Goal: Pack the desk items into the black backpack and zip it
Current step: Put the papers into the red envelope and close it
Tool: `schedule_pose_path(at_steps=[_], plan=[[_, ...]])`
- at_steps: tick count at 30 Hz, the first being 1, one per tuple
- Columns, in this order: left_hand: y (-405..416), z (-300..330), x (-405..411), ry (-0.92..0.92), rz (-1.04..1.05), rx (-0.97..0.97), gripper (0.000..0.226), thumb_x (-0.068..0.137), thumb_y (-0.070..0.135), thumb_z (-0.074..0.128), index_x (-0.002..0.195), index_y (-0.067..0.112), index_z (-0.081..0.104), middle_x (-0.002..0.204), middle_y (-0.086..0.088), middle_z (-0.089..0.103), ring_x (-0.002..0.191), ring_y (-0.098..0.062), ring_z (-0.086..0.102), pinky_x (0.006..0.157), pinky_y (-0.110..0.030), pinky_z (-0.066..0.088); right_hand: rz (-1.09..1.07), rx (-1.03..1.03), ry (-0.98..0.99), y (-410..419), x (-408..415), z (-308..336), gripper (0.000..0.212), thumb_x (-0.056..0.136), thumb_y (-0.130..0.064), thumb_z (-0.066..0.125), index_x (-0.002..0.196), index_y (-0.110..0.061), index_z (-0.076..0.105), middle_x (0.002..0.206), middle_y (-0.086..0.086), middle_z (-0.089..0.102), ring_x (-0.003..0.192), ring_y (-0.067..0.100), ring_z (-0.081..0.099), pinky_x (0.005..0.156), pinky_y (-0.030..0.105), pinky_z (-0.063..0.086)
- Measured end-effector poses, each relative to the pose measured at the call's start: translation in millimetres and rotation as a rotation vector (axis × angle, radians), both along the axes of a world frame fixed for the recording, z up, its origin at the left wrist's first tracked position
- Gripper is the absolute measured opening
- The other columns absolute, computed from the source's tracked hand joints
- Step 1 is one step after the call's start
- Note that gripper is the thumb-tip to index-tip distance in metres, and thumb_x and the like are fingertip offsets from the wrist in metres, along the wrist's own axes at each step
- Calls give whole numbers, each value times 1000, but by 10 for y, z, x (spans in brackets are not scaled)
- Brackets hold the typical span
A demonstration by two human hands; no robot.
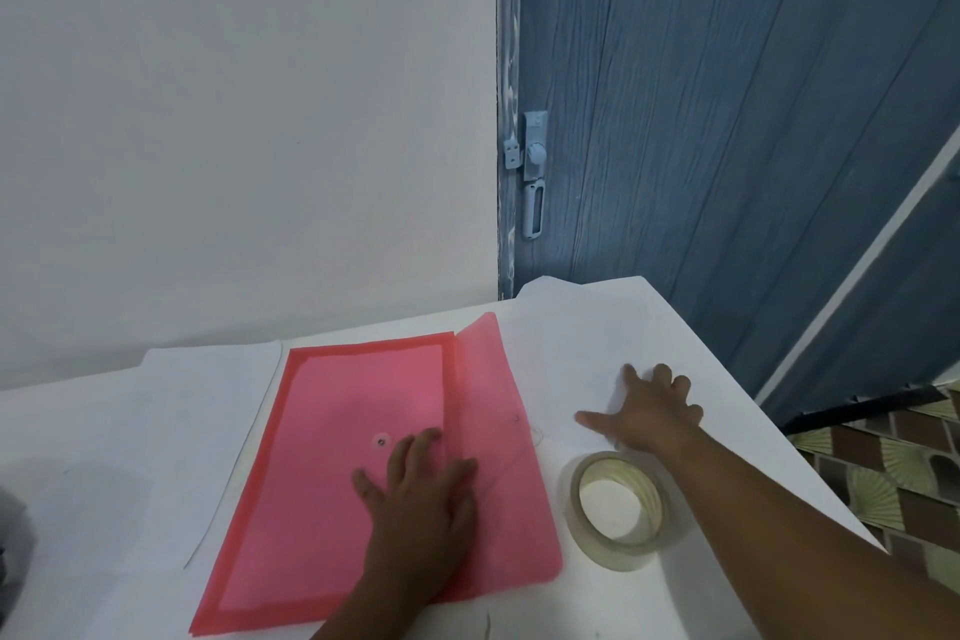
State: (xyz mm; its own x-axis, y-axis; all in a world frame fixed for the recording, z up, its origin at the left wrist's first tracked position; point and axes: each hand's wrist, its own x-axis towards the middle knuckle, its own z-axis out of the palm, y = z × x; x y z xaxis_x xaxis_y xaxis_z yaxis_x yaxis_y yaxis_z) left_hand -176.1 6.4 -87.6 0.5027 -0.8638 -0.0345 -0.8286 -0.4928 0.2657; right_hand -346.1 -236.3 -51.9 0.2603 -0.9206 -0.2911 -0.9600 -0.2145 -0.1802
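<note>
A pink translucent document folder (337, 431) with a snap button lies flat on the white desk (104, 457), its flap open to the right. My left hand (421, 499) rests palm down on the folder's lower right part, fingers spread. A roll of clear tape (615, 509) lies flat just right of the folder. My right hand (649, 411) presses flat on the bare desk beyond the tape, fingers apart, holding nothing. No black backpack is in view.
White paper sheets (218, 379) cover the desk. A white wall stands behind it and a blue door (727, 120) with a latch is at the back right. The desk's right edge drops to a patterned tile floor (883, 483). Something grey (10, 535) shows at the left edge.
</note>
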Motion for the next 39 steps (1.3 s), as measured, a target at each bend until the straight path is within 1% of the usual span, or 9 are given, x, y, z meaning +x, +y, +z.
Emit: schedule_pose_path(at_steps=[6,10,16,20,24,27,29,35,39], plan=[[-10,-39,16,24,22,-62,51,82,76,39,114,43,60,155,5,29,148,-26,22,109,-77,7,-78,47,-147,-82,-29,31,67,74,-58,77,134,-39,53,134,3,41,129,28,34,97,38,40],[-12,-20,16,51,44,-85,47,80,77,40,107,41,53,155,7,23,147,-23,21,112,-75,6,-142,32,-353,-109,-83,-15,33,79,-23,72,106,-40,64,126,-2,59,125,26,41,93,34,45],[-11,-38,25,56,54,-97,46,79,78,40,107,42,51,154,9,22,147,-21,21,113,-73,6,-241,78,-456,-111,-134,-4,58,78,-6,72,130,-18,50,122,11,59,114,31,56,92,36,52],[-7,-52,32,48,45,-108,47,79,78,41,106,42,53,153,8,25,146,-22,24,112,-73,8,-462,202,-584,-192,-134,81,68,75,9,70,135,-3,42,126,18,55,108,35,58,74,31,49],[-1,-47,33,58,47,-113,45,79,77,42,106,42,53,153,8,26,146,-22,24,112,-73,6,-458,151,-539,-195,-125,62,11,78,-4,67,84,-1,58,93,17,63,67,26,56,61,26,43],[0,-57,31,62,46,-117,47,78,78,42,106,42,54,153,8,27,146,-22,25,112,-73,6,-340,106,-405,-101,-31,-17,60,76,-52,74,114,-8,58,118,11,60,104,32,63,82,34,49],[-3,-50,31,65,47,-119,46,78,78,42,105,42,54,152,8,27,146,-21,25,112,-73,5,-280,26,-274,0,26,-42,78,68,-67,76,119,-14,52,122,7,50,115,30,58,90,39,47],[-5,-26,31,71,50,-112,46,79,78,40,106,43,51,152,12,23,146,-18,20,115,-70,3,-339,13,-305,-26,42,-9,69,67,-41,89,121,-11,58,124,10,59,115,32,56,90,40,50],[-3,-19,24,77,46,-144,47,78,79,41,105,42,54,151,9,28,145,-20,25,113,-72,5,-454,132,-527,-132,-60,64,49,61,-12,92,97,-3,60,107,17,66,84,29,61,71,35,56]])
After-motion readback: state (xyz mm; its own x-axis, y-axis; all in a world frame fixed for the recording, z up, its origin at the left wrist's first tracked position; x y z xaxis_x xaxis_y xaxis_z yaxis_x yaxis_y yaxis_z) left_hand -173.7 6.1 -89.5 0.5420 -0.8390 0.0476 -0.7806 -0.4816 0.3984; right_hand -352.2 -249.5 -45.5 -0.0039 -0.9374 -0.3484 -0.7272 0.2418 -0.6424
